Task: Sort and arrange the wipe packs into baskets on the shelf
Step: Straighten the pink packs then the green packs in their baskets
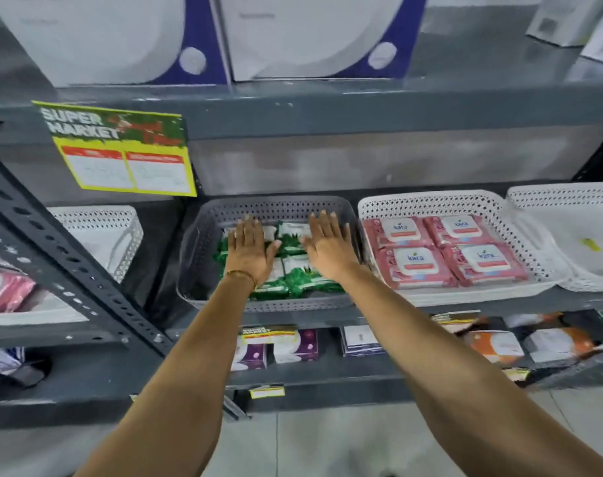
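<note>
While both hands lie flat, left hand (248,251) and right hand (327,246) open-palmed, over green wipe packs (294,273), grey basket (203,235), pink packs (444,251) beside.

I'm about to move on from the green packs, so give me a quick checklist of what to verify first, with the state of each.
1. Both hands free: ok. The left hand and right hand lie flat and open over the green packs, gripping nothing.
2. Green packs inside the grey basket: ok, none hang over its rim.
3. Green packs level and squared up: cannot tell, the hands cover most of them.
4. Pink packs sorted: ok, four lie flat, two by two, in the white basket.
5. Colours mixed: ok, none seen in either basket.
6. Far-right basket: cannot tell, it is partly out of view.
</note>
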{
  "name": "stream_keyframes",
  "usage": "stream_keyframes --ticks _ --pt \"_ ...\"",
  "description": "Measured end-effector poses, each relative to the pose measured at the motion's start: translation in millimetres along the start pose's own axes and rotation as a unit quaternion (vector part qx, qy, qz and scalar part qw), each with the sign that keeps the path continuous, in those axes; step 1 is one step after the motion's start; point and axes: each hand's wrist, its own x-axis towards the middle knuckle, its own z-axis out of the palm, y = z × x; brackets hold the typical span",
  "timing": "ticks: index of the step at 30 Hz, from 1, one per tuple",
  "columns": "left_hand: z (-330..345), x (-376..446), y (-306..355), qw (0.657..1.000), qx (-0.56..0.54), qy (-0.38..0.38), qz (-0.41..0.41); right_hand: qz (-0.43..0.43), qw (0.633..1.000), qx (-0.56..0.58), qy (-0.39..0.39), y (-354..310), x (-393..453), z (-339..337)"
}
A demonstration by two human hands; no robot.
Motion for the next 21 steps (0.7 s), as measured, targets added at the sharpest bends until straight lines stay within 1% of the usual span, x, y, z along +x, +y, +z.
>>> stream_keyframes --ticks 3,7,12,16,21 --pt "6 5 -11 0.999 -0.006 -0.017 0.028 0.053 0.998 0.0 -0.033 -9 5 17" --pt "17 10 -18 0.998 0.0 -0.036 0.057 0.089 0.994 -0.002 -0.066 -20 9 34" --pt "19 17 -36 0.995 0.006 -0.056 0.077 0.121 0.99 -0.018 -0.067 -25 13 41" --pt "18 18 -47 0.995 0.01 -0.058 0.074 0.143 0.987 -0.016 -0.067 -34 15 42" --pt "19 19 -49 0.996 0.003 -0.063 0.07 0.138 0.987 -0.01 -0.076 -40 18 42"
